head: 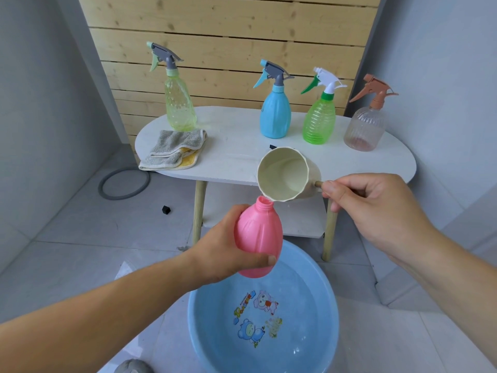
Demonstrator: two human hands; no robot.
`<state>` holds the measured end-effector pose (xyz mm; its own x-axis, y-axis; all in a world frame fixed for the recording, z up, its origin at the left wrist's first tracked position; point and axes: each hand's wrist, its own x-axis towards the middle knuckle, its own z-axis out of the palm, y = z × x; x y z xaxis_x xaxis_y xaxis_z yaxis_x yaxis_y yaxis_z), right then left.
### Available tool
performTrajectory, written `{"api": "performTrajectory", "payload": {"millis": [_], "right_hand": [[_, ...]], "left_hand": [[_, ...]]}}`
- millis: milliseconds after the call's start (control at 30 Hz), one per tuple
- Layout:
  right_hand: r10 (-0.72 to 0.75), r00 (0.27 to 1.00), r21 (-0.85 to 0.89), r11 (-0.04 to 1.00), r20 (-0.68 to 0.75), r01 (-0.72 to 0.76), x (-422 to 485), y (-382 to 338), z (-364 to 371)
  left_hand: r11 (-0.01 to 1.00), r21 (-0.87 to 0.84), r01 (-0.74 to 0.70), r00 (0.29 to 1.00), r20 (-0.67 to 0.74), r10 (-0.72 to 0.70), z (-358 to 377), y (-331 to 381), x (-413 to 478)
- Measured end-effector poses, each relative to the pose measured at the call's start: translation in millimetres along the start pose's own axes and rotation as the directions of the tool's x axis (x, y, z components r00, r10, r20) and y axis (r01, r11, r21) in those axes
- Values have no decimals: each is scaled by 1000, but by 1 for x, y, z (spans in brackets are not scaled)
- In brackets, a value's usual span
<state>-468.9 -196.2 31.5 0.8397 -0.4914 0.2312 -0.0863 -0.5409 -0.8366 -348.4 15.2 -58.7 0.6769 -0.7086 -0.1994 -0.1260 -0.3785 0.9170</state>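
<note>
We look down on a white oval desk (pixel 236 146) standing before a wooden slatted wall, with a lower shelf (pixel 295 224) between its legs. On the floor in front of it, nearest to us, sits a round blue basin (pixel 212 332) holding water, with cartoon figures printed on its bottom. Along the back of the desk stand four upright spray bottles, each with its trigger head on: a yellow-green bottle (pixel 178 103) far left, then, well apart from it, a blue bottle (pixel 275 114), a ribbed green bottle (pixel 320 119) and a clear bottle (pixel 365 127) with a terracotta trigger. A folded grey and yellow cloth (pixel 174 146) lies at the desk's left end, just in front of the yellow-green bottle. Our left grip (pixel 223 254) is wrapped round the belly of a pink bottle (pixel 259 232), thumb across its lower front. We hold it capless over the basin's far rim, its open neck tipped slightly to the right. Our right grip (pixel 376 208) pinches the wooden handle (pixel 318 183) of a cream scoop (pixel 282 173), which is tilted with its mouth toward us and its lower lip touching the pink bottle's neck. Whether water is running from it we cannot tell. On the floor to the left lie a grey ring (pixel 123 197) and a small black cube (pixel 166 210).
</note>
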Motion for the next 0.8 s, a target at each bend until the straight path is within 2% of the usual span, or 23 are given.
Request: {"api": "performTrajectory", "payload": {"millis": [800], "right_hand": [[-69,998,-26,997,-6,69,1,4,-1]], "left_hand": [[1000,-10,-16,1000,-5,16,2,3,0]]}}
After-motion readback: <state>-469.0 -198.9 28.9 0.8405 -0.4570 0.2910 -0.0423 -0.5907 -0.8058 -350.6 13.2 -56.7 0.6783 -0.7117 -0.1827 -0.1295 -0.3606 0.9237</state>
